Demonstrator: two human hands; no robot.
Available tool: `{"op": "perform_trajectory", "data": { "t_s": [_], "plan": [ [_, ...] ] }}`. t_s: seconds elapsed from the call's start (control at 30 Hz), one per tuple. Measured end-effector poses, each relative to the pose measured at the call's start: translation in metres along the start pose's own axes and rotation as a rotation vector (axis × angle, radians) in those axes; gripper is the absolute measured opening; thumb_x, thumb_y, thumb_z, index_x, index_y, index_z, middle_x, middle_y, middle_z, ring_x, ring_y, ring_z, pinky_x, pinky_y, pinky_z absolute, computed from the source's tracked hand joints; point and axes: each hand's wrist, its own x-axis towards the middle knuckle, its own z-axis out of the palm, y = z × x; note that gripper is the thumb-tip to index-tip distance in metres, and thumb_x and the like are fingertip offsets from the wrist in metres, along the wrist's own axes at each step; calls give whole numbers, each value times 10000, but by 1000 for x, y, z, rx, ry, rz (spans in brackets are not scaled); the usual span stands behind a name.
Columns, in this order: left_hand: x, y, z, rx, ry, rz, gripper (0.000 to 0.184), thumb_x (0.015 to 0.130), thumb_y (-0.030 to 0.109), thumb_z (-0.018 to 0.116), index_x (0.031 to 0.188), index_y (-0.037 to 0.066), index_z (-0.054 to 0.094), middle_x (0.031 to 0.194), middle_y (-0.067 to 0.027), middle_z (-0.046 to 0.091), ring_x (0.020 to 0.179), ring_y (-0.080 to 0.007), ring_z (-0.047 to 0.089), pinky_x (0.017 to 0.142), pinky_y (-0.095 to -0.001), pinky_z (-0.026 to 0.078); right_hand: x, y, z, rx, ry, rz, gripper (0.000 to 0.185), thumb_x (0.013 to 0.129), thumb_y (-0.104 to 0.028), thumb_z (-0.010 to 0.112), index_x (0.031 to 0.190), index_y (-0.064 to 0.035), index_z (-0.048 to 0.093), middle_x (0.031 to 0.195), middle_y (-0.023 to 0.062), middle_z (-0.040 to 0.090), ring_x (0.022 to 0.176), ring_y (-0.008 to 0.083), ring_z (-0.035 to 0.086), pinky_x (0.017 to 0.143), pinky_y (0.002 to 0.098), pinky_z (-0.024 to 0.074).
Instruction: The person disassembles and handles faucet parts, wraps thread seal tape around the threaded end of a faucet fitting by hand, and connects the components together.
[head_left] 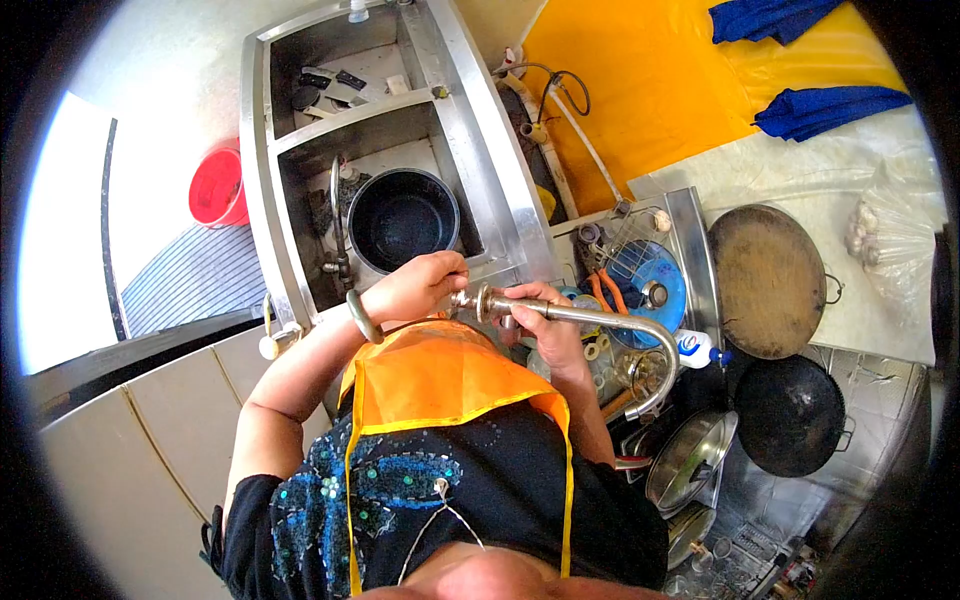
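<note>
Clamping its fingers round the metal tap (610,320) near the sink (492,165), the right hand (555,341) probably steadies it. The left hand (415,286) is at the tap's end; I can't tell whether those fingers grip.

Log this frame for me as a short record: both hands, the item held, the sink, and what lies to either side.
left hand: fingers at the end of the metal tap; exact contact partly hidden
right hand: wrapped around the tap's straight part
tap shape: long tube, bending at the far end
sink: two basins, a black pot in the nearer one
left side: red bucket beside the sink
right side: blue basin, black wok
worn: orange apron
</note>
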Motion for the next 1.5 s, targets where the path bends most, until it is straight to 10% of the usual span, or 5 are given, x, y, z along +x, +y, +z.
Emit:
{"op": "perform_trajectory", "data": {
  "t_s": [0.23, 0.67, 1.03, 1.5],
  "plan": [
    [-5, -15, 19, -528, -106, -256, 205, 999, 235, 448, 909, 60, 509, 693, 53, 392, 639, -56, 351, 561, -222, 334, 2, -1, 3, 259, 149, -23, 310, 866, -218, 601, 1099, -27, 526, 934, 155, 654, 755, 226, 662, 577, 306, 535],
    [1, 8, 15, -986, 214, 49, 208, 992, 268, 448, 890, 87, 463, 901, -53, 515, 716, -109, 451, 696, -237, 389, 7, -2, 5, 240, 214, -20, 323, 864, -226, 616, 1107, -32, 526, 939, 150, 655, 750, 226, 670, 567, 296, 542],
    [3, -7, 22, -916, 396, 31, 201, 1001, 243, 431, 872, 90, 446, 703, 2, 415, 617, -104, 404, 602, -255, 394, 11, -1, 12, 303, 328, -96, 264, 911, -203, 572, 1112, -39, 527, 929, 139, 649, 736, 210, 667, 508, 299, 529],
    [23, 3, 38, -740, 545, -63, 130, 891, 70, 611, 971, -31, 616, 808, -23, 629, 700, -85, 591, 655, -223, 497, 18, -6, 14, 329, 412, -147, 263, 941, -224, 527, 1134, -48, 498, 925, 141, 642, 728, 209, 656, 490, 294, 522]
  ]
}}
